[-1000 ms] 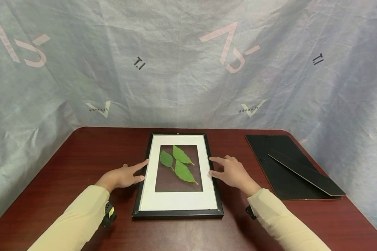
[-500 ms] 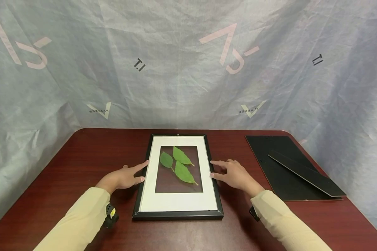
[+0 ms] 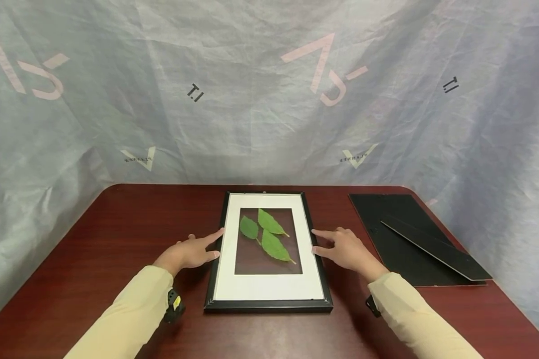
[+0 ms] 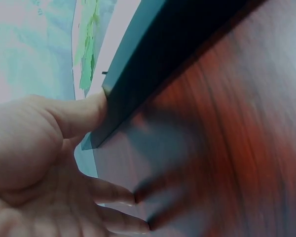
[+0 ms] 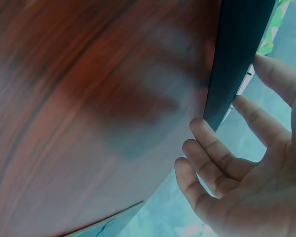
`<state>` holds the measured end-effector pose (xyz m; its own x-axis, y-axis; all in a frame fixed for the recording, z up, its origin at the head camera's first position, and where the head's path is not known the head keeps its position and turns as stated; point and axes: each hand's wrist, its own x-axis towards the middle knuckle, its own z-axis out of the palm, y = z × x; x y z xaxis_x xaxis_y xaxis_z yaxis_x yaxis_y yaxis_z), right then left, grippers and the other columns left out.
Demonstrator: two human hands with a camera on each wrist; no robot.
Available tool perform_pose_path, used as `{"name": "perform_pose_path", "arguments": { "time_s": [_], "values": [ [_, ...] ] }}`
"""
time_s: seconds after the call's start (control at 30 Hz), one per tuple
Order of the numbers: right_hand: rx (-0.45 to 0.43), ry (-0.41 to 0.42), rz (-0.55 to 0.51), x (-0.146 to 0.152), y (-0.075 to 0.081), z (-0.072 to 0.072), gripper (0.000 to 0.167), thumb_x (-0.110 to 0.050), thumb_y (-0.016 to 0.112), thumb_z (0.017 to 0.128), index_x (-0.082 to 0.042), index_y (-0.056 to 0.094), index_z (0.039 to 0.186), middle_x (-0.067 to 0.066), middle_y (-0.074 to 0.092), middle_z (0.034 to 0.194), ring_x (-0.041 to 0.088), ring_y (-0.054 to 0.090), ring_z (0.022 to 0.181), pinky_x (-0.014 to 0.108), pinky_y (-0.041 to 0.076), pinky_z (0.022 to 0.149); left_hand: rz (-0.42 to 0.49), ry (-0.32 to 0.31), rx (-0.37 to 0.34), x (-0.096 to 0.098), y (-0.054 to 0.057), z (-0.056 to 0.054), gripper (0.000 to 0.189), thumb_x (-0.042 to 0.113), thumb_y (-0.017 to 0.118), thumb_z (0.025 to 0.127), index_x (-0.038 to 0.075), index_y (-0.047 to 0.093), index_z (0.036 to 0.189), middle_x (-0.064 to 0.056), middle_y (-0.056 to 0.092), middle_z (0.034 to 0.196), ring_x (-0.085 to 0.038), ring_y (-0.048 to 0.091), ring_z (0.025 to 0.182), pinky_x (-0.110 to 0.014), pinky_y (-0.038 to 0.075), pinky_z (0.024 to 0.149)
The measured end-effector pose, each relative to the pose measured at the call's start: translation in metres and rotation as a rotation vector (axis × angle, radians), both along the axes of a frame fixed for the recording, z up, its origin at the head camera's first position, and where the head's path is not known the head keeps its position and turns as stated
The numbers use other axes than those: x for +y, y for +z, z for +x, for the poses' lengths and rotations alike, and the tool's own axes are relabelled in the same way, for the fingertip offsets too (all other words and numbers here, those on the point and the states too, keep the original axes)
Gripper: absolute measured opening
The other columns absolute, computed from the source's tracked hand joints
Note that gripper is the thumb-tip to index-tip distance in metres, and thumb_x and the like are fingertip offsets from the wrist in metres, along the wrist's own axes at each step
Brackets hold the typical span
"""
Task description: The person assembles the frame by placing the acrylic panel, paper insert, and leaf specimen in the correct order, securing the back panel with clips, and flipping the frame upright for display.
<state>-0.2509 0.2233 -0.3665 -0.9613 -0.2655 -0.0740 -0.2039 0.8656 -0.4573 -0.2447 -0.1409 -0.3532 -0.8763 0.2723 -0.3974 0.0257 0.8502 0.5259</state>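
A black picture frame [image 3: 268, 306] with a white mat [image 3: 269, 290] lies flat on the table, long side away from me. Inside the mat's window show three green leaves: one at left [image 3: 249, 228], one at top [image 3: 271, 222] and a lower one [image 3: 275, 246]. My left hand [image 3: 189, 253] touches the frame's left side with thumb and index finger, which are spread and fairly straight. On the opposite side, my right hand [image 3: 349, 251] does the same. In both wrist views the other fingers stand off the frame's dark side wall [image 5: 240, 47].
To the right lies a black backing board [image 3: 397, 212] with a narrower black strut [image 3: 435, 249] slanting across it, near the table's right edge. A pale printed cloth [image 3: 251, 124] hangs behind the dark red table [image 3: 148, 214].
In the last half second the frame, leaves inside it, has slid a little to the right, both hands moving with it. The backing board stays where it was.
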Motion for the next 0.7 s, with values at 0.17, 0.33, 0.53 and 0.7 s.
{"name": "perform_pose_path", "arguments": {
  "time_s": [0.17,0.33,0.53,0.7],
  "values": [
    [-0.010,-0.001,-0.010,0.013,0.000,0.001,0.057,-0.032,0.071,0.097,-0.012,0.055,0.148,0.032,0.051,0.142,0.053,0.039,0.133,0.068,0.042,0.098,-0.028,-0.014,0.014,0.012,0.002,-0.001,0.066,0.021,0.053,0.107,0.013,0.019,0.164,-0.034,0.027,0.158,-0.060,0.007,0.147,-0.073,0.006,0.114],
    [-0.016,0.001,0.001,0.019,0.002,0.002,0.058,-0.033,0.073,0.096,-0.012,0.057,0.147,0.032,0.051,0.140,0.051,0.042,0.128,0.066,0.045,0.094,-0.052,-0.014,0.018,0.019,0.001,0.000,0.067,0.021,0.054,0.107,0.014,0.020,0.164,-0.034,0.030,0.157,-0.060,0.010,0.146,-0.073,0.009,0.114],
    [0.000,0.005,-0.005,0.020,0.002,0.002,0.058,-0.033,0.074,0.095,-0.011,0.057,0.146,0.032,0.051,0.139,0.052,0.041,0.130,0.067,0.045,0.093,-0.035,0.005,-0.004,0.019,0.001,0.000,0.066,0.024,0.054,0.107,0.018,0.020,0.164,-0.042,0.017,0.157,-0.062,0.011,0.145,-0.074,0.013,0.113],
    [0.008,0.013,-0.021,0.021,-0.002,0.003,0.058,-0.032,0.072,0.096,-0.010,0.055,0.148,0.032,0.052,0.140,0.054,0.039,0.132,0.066,0.045,0.094,-0.038,0.018,-0.020,0.018,0.000,0.000,0.066,0.026,0.053,0.108,0.021,0.019,0.164,-0.047,0.007,0.156,-0.068,0.018,0.140,-0.074,0.024,0.109]
  ]
}}
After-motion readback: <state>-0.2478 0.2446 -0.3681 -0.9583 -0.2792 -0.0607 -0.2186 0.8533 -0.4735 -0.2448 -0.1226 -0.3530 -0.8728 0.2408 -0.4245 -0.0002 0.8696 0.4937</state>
